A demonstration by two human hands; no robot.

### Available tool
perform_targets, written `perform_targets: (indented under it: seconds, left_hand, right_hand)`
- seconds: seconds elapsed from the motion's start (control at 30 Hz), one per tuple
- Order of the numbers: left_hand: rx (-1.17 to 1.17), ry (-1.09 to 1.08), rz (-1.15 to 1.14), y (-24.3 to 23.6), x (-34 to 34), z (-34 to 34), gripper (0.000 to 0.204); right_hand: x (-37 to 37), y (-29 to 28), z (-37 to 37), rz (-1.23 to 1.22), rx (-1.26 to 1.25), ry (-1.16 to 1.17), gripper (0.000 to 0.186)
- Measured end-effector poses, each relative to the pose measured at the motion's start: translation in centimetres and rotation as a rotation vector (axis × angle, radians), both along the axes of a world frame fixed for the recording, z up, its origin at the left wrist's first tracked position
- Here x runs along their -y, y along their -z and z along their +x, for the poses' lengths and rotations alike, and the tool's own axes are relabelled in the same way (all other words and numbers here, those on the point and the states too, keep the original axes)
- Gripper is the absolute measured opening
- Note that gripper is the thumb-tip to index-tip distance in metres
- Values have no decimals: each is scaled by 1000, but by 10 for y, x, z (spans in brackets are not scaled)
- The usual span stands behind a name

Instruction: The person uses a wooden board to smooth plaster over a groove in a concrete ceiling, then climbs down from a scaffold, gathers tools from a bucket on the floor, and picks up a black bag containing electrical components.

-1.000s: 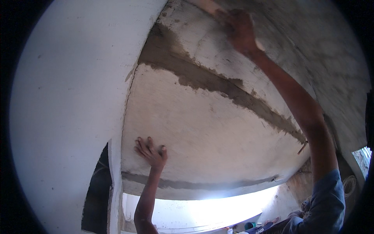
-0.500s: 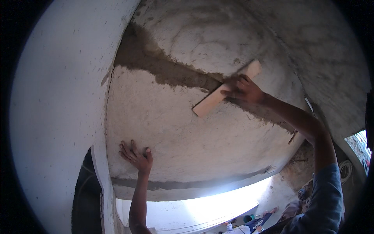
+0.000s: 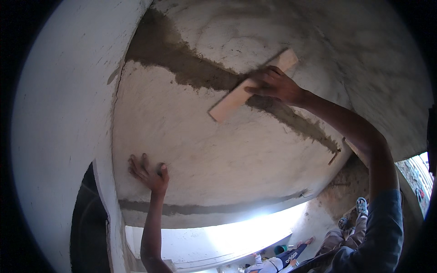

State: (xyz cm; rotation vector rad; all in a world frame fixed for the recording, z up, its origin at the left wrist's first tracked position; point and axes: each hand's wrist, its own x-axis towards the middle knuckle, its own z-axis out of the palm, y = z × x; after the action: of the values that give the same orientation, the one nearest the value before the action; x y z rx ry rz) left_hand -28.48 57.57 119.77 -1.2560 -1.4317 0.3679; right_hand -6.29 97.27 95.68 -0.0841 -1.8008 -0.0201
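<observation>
My right hand (image 3: 275, 87) grips a long pale float board (image 3: 225, 107), held diagonally against the plastered surface (image 3: 214, 150) across a dark band of grey mortar (image 3: 186, 75) with ragged edges. The band runs from upper left down to the right, behind the board. My left hand (image 3: 148, 175) rests on the pale plaster at lower left, fingers spread, holding nothing. A thinner grey strip (image 3: 205, 208) crosses the lower edge of the plaster.
A white wall (image 3: 59, 118) with a dark opening (image 3: 86, 218) lies left. Grey trousered legs (image 3: 332, 241) in shoes show lower right. A person (image 3: 273, 264) in white top and dark trousers is at the bottom, near a green bucket (image 3: 280, 249). Bright openings show below and right.
My right hand has swept the board down from the top edge onto the mortar band, then slightly up-left in view. The view has shifted, bringing shoes in. My left hand stays spread on the plaster.
</observation>
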Motion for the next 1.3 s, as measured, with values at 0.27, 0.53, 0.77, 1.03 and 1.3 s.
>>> perform_targets:
  seconds: [0.27,0.53,0.77,1.03,1.3]
  left_hand:
    - [-2,48,3,0,-7,-1,70]
    - [-14,14,-10,-5,1,-1,72]
    - [19,-7,-10,-5,8,-4,74]
    - [6,40,-1,4,-8,-8,73]
    - [-80,48,-11,-3,3,-7,70]
  right_hand:
    - [1,-108,0,40,-150,-14,71]
    - [-4,-107,-14,43,-234,-4,72]
    - [2,-96,-6,1,-159,-7,70]
    - [-24,-152,-8,-61,-367,25,64]
    - [17,106,-9,-369,-94,-95,45]
